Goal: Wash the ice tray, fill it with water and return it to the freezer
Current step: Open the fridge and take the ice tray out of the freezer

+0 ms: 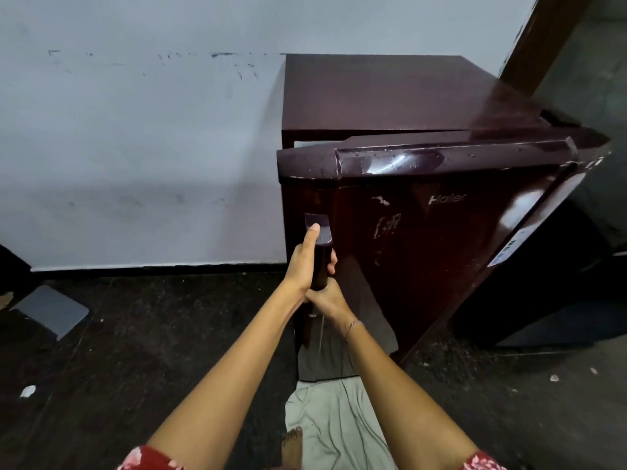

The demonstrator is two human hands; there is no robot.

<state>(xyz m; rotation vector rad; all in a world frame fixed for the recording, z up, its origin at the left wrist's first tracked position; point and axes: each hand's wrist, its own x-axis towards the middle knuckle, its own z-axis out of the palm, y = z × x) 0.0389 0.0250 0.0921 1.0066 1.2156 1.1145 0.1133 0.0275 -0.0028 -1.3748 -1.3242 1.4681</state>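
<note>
While gripping the handle (322, 262) of the small maroon fridge (373, 96) with both hands, holding the door (424, 249) slightly ajar, not showing whether opening or closing. Wrapping the left hand (303, 266) round the upper handle, fingers curled behind it, thumb lying straight up its face; clamping the right hand (327, 300) just below, touching the left. Seeing no ice tray anywhere: possibly sitting inside behind the door, possibly elsewhere, not telling which from here. Risking a slipping grip, judging by the water drops (390, 160) beading along the door's top edge and possibly damp palms. Risking a sudden swing on breaking the seal with both arms hauling, jolting anything stored inside and slopping water out of a filled tray. Standing with a bare foot (292, 446) at the edge of the pale cloth (325, 418) lying right under the door's lower corner, so courting a knocked toe or a cloth bunching and jamming the sweep.
</note>
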